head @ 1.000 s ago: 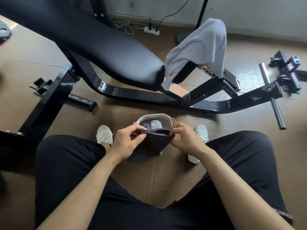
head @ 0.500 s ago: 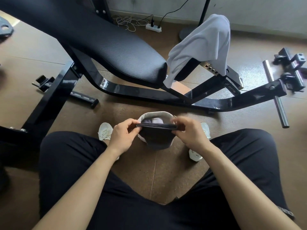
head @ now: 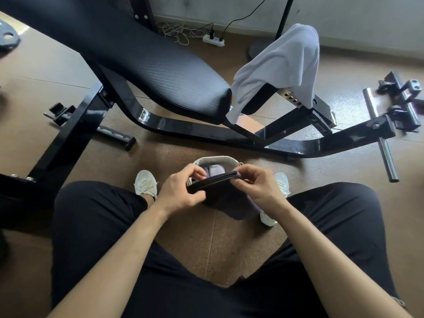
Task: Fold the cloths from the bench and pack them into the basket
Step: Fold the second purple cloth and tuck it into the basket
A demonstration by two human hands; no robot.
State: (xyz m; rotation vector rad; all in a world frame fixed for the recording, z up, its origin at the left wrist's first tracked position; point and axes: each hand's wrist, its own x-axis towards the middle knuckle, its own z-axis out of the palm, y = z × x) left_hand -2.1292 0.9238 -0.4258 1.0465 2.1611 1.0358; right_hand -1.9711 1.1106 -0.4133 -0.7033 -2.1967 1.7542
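Both hands, left hand (head: 181,193) and right hand (head: 257,188), pinch dark cloth (head: 226,198) over basket (head: 215,159).

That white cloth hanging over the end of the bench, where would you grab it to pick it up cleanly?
Probably at its top hump, coming from above. The white cloth is draped over a raised pad of the bench, its sides hanging down, so pinching the crest and lifting straight up should free both sides.
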